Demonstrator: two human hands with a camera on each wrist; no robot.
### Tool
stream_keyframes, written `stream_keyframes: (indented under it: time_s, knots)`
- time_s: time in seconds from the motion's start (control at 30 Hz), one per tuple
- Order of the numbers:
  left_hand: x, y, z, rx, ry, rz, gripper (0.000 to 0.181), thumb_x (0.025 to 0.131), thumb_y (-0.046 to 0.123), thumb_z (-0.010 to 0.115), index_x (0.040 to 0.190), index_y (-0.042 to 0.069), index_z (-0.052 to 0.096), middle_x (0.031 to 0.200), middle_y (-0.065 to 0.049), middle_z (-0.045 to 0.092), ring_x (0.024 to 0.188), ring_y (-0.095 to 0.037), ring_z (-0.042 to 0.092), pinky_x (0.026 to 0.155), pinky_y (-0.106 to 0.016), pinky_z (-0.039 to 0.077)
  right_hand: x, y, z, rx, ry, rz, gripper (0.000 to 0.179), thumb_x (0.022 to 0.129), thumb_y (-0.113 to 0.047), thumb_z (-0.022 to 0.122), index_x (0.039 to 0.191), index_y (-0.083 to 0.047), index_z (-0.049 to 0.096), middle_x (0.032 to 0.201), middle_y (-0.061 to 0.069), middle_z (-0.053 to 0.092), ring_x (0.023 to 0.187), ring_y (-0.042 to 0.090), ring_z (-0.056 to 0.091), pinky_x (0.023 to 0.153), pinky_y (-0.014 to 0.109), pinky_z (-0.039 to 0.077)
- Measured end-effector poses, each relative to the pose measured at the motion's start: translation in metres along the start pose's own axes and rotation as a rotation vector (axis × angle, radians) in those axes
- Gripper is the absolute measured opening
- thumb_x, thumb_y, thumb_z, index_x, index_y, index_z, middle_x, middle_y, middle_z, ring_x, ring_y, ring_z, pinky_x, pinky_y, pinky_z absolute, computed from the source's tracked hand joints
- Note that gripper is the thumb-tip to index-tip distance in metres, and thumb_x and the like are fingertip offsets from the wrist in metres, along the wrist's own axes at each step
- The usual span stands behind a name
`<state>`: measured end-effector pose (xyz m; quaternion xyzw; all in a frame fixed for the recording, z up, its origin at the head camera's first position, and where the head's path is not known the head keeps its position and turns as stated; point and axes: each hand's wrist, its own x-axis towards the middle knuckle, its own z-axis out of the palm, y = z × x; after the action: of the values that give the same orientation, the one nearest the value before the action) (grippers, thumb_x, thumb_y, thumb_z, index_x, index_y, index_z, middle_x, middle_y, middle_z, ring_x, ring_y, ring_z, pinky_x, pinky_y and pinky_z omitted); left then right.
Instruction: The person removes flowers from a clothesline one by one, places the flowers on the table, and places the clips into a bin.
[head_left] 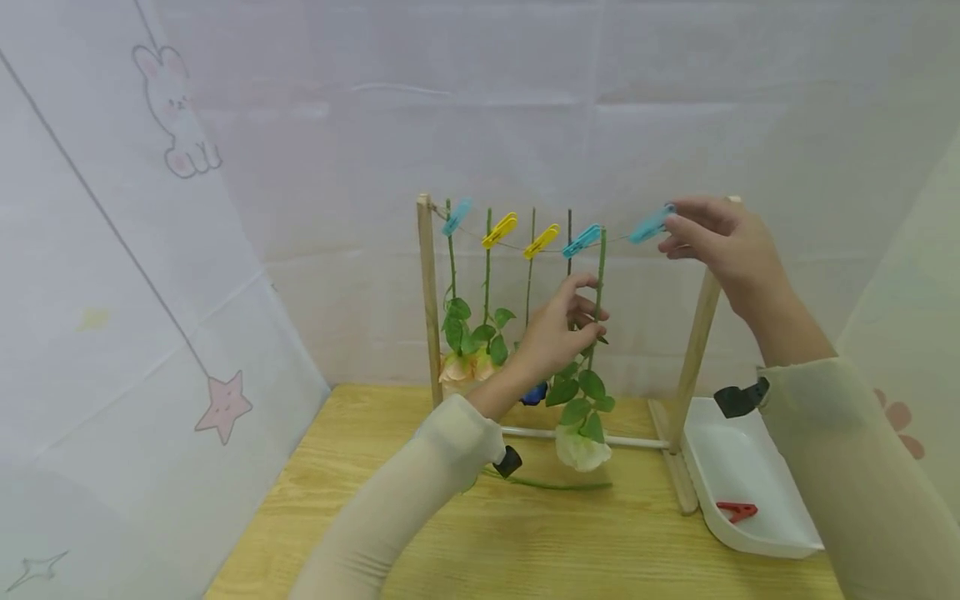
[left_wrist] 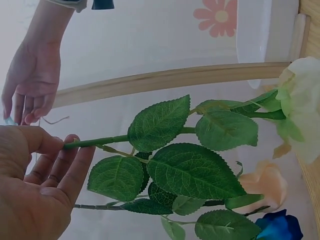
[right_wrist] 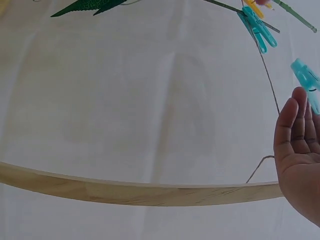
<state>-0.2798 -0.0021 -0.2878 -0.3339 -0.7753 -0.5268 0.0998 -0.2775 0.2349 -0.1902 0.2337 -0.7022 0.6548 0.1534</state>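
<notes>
My left hand pinches the green stem of a white rose, which hangs bloom down. Its leaves spread beyond my fingers in the left wrist view. Higher up and to the right, my right hand holds a light-blue clothespin between thumb and fingers, near the string. The stem's cut end stands close to that string, beside another blue clothespin clipped on a dark stem. Two yellow clothespins and a blue one hold further stems along the line.
Peach roses and a blue rose hang upside down. Wooden posts carry the string, with a white bar low between them. A green stem lies on the table. At right, a white tray contains a red clothespin.
</notes>
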Motion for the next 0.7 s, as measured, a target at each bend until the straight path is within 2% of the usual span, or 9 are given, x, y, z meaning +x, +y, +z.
stream_keyframes:
  time_s: [0.1,0.27,0.4,0.5,0.67,0.7]
  knots:
    - [-0.003,0.002,-0.002,-0.009,0.004,0.0,0.052,0.098,0.003,0.062,0.145,0.014,0.043,0.108,-0.003,0.072,0.092,-0.018,0.072,0.069,-0.023,0.056,-0.004,0.002,-0.003,0.045,-0.025,-0.021,0.027,0.095,-0.009,0.071,0.12,-0.001,0.068,0.096,0.002,0.074,0.079,0.015,0.071,0.075,0.022,0.059]
    - [-0.009,0.003,-0.006,0.065,0.006,0.015,0.051,0.098,0.003,0.063,0.144,0.014,0.043,0.108,-0.002,0.073,0.092,-0.017,0.072,0.066,-0.021,0.053,-0.013,0.007,-0.006,0.061,-0.064,-0.052,0.025,0.095,-0.005,0.069,0.119,0.002,0.068,0.092,0.002,0.074,0.077,0.016,0.071,0.075,0.023,0.06]
    - [-0.014,0.004,-0.01,0.082,-0.011,0.017,0.051,0.098,0.004,0.064,0.143,0.013,0.043,0.108,-0.005,0.073,0.091,-0.016,0.071,0.073,-0.023,0.051,-0.019,0.01,-0.008,0.068,-0.087,-0.083,0.024,0.097,-0.002,0.066,0.119,0.004,0.067,0.092,0.002,0.074,0.076,0.015,0.071,0.075,0.022,0.06]
    - [-0.018,0.004,-0.013,0.072,-0.015,0.01,0.051,0.098,0.004,0.064,0.143,0.013,0.043,0.11,-0.008,0.073,0.093,-0.019,0.071,0.076,-0.024,0.051,-0.023,0.013,-0.011,0.074,-0.097,-0.097,0.024,0.097,0.0,0.064,0.12,0.005,0.067,0.093,0.002,0.075,0.077,0.015,0.071,0.075,0.022,0.06]
    - [-0.024,0.001,-0.016,0.032,-0.023,0.017,0.052,0.097,-0.001,0.061,0.145,0.009,0.043,0.111,-0.016,0.072,0.095,-0.03,0.072,0.062,-0.021,0.049,-0.028,0.021,-0.016,0.093,-0.1,-0.116,0.027,0.097,0.003,0.063,0.123,0.008,0.065,0.094,0.003,0.075,0.077,0.015,0.071,0.075,0.022,0.06]
    - [-0.024,0.0,-0.017,0.024,-0.026,0.023,0.052,0.097,-0.003,0.06,0.145,0.008,0.043,0.111,-0.018,0.071,0.095,-0.032,0.072,0.062,-0.022,0.051,-0.03,0.023,-0.017,0.097,-0.1,-0.118,0.026,0.097,0.004,0.062,0.123,0.008,0.065,0.094,0.003,0.075,0.077,0.015,0.072,0.075,0.022,0.06]
